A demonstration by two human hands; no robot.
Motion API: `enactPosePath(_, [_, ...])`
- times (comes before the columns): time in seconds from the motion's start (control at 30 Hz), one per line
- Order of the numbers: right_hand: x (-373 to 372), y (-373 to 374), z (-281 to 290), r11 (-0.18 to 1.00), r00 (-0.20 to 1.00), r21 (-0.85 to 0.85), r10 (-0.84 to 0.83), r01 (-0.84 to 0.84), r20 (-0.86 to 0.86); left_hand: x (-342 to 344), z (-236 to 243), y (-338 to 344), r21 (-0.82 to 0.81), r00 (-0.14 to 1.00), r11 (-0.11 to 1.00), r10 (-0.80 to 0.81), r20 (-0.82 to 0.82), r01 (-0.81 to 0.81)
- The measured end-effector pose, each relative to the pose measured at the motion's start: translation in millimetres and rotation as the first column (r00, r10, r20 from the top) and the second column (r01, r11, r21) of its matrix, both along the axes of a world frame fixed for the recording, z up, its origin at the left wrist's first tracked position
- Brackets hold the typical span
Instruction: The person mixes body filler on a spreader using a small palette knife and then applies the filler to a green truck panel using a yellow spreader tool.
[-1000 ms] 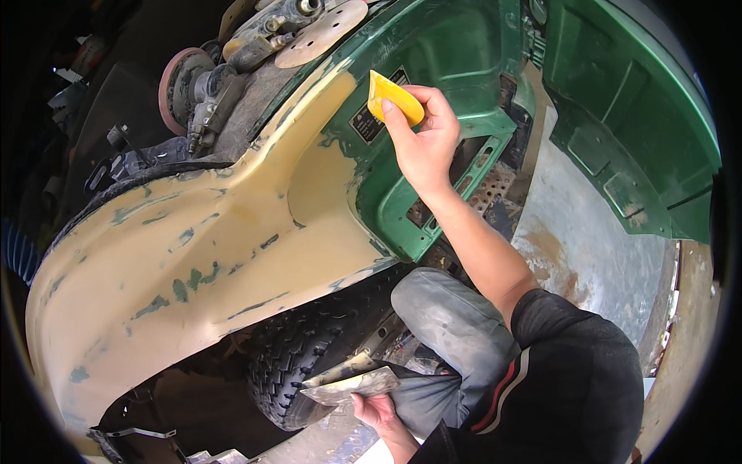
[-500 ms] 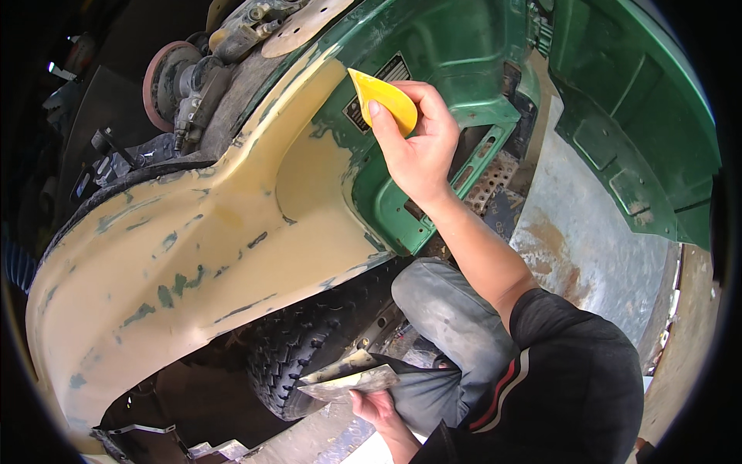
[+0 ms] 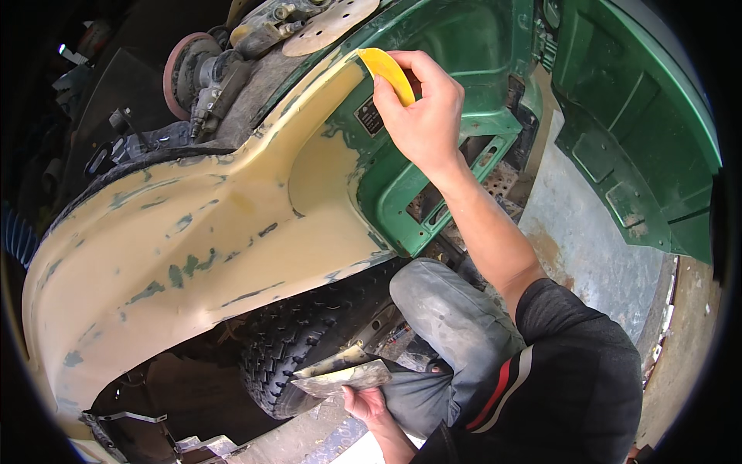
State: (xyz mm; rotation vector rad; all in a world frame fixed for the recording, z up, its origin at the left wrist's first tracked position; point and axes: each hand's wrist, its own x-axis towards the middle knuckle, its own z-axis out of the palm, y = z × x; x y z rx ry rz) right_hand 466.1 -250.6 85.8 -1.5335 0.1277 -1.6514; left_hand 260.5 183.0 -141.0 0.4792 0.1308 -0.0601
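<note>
In my right hand [image 3: 429,112], a yellow flexible filler spreader [image 3: 389,75] is pinched between thumb and fingers. Its tip meets the upper end of the tan-coated strip on the fender [image 3: 224,209], where the coating borders green paint. Tan filler covers most of that fender, with dark green patches showing through. Low in the view, my left hand [image 3: 365,404] grips a filler-smeared flat plate [image 3: 344,379] by its near edge. A second pale edge shows just behind the plate; whether it is a separate piece I cannot tell.
Beneath the fender stands a knobby black tyre [image 3: 282,359]. An air sander with a pinkish disc [image 3: 171,77] and a perforated round disc [image 3: 328,29] lie at the upper left. A green door [image 3: 634,124] hangs open on the right, beside a grey metal sheet [image 3: 595,224].
My right hand has moved up and away along the tan strip, and the spreader is now turned more edge-on. The left hand still holds the plate. The view has shifted slightly.
</note>
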Motion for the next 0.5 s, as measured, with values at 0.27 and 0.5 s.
enactPosePath(0.27, [6,6,-2,0.998,0.996,-0.023,-0.063,0.064,0.071,2,-6,4,-0.001,1.000,1.000,-0.016,-0.007,0.016])
enactPosePath(0.5, [-2,29,7,1.000,0.999,-0.004,0.023,-0.023,0.038,2,-8,6,0.000,1.000,1.000,0.003,-0.002,-0.003])
